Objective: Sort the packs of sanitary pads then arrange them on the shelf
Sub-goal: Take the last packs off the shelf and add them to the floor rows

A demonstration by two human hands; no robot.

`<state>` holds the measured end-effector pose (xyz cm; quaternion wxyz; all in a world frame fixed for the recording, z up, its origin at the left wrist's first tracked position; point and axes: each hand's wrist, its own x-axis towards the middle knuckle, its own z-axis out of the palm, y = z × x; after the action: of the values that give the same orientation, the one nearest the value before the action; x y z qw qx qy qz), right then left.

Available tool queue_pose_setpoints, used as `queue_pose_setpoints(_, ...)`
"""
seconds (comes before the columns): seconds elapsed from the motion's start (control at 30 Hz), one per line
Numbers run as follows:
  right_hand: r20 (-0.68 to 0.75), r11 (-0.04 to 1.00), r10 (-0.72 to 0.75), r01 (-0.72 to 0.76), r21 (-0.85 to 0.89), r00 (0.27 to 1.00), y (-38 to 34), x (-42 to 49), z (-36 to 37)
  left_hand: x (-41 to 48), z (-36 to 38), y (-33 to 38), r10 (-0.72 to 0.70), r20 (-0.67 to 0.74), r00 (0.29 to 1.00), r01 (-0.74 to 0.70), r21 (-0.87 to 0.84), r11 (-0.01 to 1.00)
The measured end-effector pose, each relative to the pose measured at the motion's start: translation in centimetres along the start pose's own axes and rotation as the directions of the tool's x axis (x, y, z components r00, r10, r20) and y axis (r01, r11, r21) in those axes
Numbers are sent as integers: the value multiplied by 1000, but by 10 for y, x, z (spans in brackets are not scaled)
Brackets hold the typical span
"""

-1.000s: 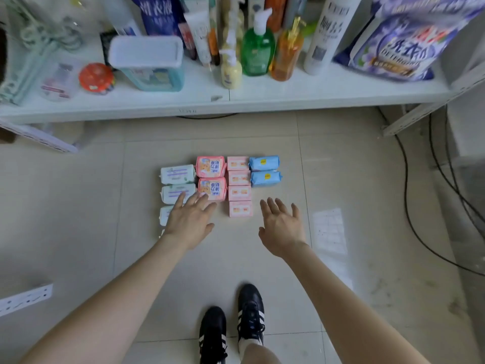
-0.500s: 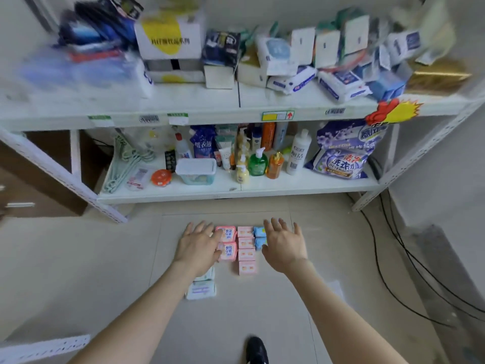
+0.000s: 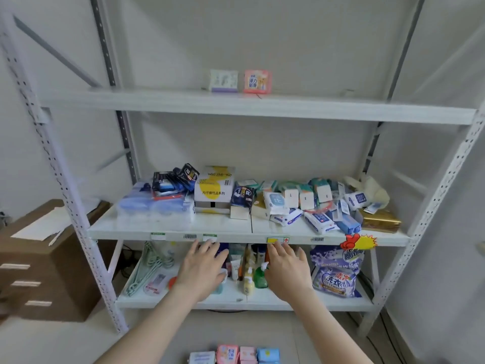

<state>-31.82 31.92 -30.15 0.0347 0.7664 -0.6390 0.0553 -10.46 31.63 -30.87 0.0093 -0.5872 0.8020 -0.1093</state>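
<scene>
Both hands are released, fingers straight, holding nothing: the left hand (image 3: pixel 202 271) and right hand (image 3: pixel 286 271) hover before the lower shelves. The packs of sanitary pads (image 3: pixel 228 354) lie in rows on the floor at the bottom edge, partly cut off, so we cannot count them. We judge them light, soft and film-wrapped, possibly slippery; grip each across its short sides. The top shelf (image 3: pixel 157 102) offers open room beside two upright packs (image 3: pixel 224 80); the middle shelf (image 3: pixel 126 233) is crowded.

Two packs (image 3: pixel 257 81) on top shelf (image 3: pixel 131 100), other packs (image 3: pixel 227 353) on floor (image 3: pixel 65 342) in front
</scene>
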Motion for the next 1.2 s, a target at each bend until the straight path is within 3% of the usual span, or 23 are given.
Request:
queue_pose_setpoints(0.43, -314, 995, -98, 83, -61, 944, 3, 94, -154, 79, -163, -63, -75, -291, 954, 106, 91, 990)
queue_pose_setpoints(0.77, -534, 994, -101, 111, -13, 839, -6, 215, -234, 179, -252, -137, -60, -519, 853, 122, 86, 989)
queue_pose_setpoints(0.97, -590, 987, -56, 134, 90, 805, -1, 295, -255, 261, -279, -188, -60, -553, 831, 123, 77, 989)
queue_pose_setpoints(1.2, -549, 986, -49, 127, 106, 834, 36, 405, -271, 376, -287, -225, -94, -512, 854, 120, 19, 993)
